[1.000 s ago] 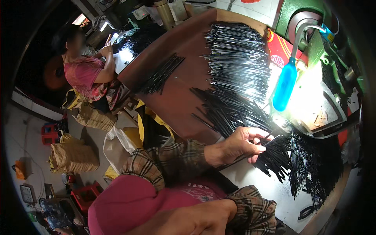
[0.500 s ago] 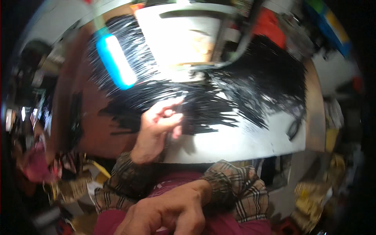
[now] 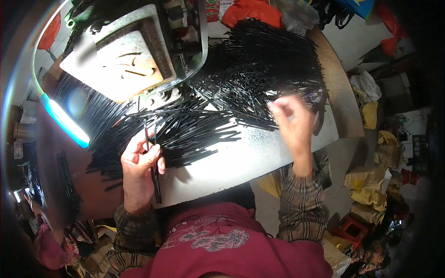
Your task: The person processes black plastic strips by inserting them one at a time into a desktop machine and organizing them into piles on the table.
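My left hand is closed in a pinch on thin black strips. They stand out above the fingertips and run down below the palm, near the front edge of the table. Close behind it spreads a loose layer of similar black strips, under a sewing-machine-like metal head. Over on the right, my right hand hovers at the near side of a tangled heap of black strips. Motion smears its curled fingers, so whether anything is between them cannot be made out.
A lit lamp tube hangs at the left over the strips. The white table top has a curved wooden rim at the right. Red bags lie behind; a red stool and yellow-brown sacks stand on the floor at right.
My right hand has gone from low in front of my body up to the heap at the right. The view has turned, and black strips now show plainly in my left hand.
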Action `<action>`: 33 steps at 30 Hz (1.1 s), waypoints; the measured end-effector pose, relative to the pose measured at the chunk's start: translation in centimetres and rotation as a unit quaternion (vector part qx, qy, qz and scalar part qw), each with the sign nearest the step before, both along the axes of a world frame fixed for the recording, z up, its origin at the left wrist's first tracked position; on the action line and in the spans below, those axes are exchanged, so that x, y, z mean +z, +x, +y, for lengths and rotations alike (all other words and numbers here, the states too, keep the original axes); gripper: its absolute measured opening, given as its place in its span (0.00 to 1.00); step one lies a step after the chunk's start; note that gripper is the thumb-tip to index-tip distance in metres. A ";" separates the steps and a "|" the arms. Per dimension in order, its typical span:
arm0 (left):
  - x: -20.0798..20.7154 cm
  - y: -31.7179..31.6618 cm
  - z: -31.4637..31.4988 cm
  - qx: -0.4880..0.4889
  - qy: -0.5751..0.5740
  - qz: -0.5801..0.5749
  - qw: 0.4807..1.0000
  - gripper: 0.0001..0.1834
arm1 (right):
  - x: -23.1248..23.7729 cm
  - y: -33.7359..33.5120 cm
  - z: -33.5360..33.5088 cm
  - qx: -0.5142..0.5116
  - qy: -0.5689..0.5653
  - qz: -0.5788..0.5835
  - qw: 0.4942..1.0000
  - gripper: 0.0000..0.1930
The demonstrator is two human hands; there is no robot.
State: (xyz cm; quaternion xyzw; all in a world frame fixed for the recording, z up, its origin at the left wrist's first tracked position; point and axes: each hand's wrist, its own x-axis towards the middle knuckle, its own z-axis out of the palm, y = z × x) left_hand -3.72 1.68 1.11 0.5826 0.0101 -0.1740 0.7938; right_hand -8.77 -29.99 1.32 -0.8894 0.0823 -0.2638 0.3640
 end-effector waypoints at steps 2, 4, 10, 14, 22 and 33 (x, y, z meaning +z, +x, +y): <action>0.2 0.1 -0.4 -0.008 0.001 0.002 1.000 0.21 | -0.6 0.4 -2.1 -0.042 -0.044 -0.013 0.998 0.05; 0.1 0.0 -0.5 -0.018 0.007 0.001 1.000 0.21 | -0.7 1.0 -2.3 -0.041 -0.037 0.025 0.998 0.07; 0.2 -0.2 -0.6 -0.010 0.016 0.002 1.000 0.22 | -1.2 2.1 -2.9 -0.003 -0.170 0.117 0.978 0.08; -0.1 -0.1 -0.1 -0.010 0.015 0.002 1.000 0.21 | -1.0 2.3 -4.3 0.036 -0.184 0.088 0.978 0.05; 0.4 0.3 -0.2 -0.014 0.018 0.000 1.000 0.21 | 3.1 4.3 -2.1 0.102 -0.222 0.015 0.970 0.04; 0.4 1.8 -1.7 -0.004 -0.058 -0.037 0.998 0.21 | -0.4 7.5 13.0 0.292 0.214 0.034 0.932 0.04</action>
